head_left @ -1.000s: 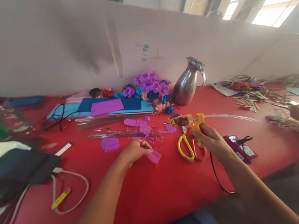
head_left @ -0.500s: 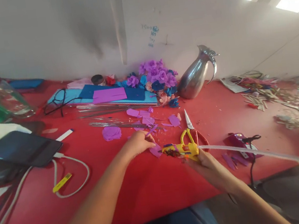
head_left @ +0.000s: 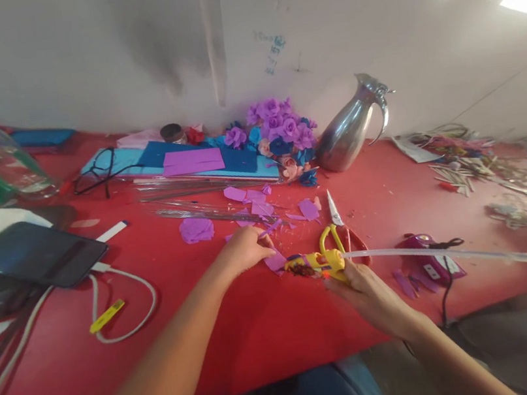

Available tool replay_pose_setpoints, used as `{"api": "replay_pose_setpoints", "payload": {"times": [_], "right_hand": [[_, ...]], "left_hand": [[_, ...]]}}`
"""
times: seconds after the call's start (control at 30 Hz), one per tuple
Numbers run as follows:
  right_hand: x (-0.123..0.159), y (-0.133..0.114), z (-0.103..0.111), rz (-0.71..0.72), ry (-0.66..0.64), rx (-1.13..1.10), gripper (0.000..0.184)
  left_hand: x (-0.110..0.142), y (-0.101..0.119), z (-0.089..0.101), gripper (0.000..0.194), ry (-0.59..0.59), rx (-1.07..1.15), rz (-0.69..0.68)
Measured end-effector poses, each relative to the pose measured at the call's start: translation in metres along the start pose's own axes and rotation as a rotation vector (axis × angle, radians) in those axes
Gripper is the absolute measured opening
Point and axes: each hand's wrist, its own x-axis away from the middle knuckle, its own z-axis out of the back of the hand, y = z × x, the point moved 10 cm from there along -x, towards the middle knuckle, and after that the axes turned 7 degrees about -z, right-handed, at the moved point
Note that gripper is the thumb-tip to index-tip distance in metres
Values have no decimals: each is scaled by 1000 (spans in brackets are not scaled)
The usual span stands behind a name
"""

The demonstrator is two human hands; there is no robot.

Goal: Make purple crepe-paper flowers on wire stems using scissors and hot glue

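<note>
My left hand [head_left: 247,250] is closed in a pinch on a purple paper piece [head_left: 275,261], which hangs below the fingertips; a thin purple strip also shows above them. In my right hand [head_left: 369,287] is a yellow hot glue gun [head_left: 320,260], its fingers wrapped round the handle. The gun's nozzle points left and meets the edge of the purple piece, though I cannot tell if it touches. A long clear glue stick [head_left: 431,257] juts out of the gun's back to the right. Just behind the gun lie scissors [head_left: 334,208] with yellow and orange handles.
Purple paper cuttings [head_left: 261,207] and thin wires [head_left: 196,211] are strewn beyond my hands. Paper flowers [head_left: 277,126] and a metal jug [head_left: 347,129] stand by the wall. On the left are a phone [head_left: 37,254] and cable; on the right, a purple device [head_left: 434,258] with a cord.
The glue gun has tilted slightly, and its glue stick now lies flatter. My left hand keeps its pinch on the purple paper. The whole view has shifted a little.
</note>
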Motion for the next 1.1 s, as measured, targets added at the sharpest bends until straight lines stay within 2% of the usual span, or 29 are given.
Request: {"api": "replay_pose_setpoints", "payload": {"times": [0.27,0.53,1.1], "right_hand": [[0,-3,3,-16,7,23,26],[0,0,0,-11,5,43,25],[-4,2,14,-5,77,118,22]], "left_hand": [[1,3,-2,13,-37,-23,-21],[0,4,-1,13,-19,-33,-45],[-4,-4,-5,15,-30,-15,-43]]}}
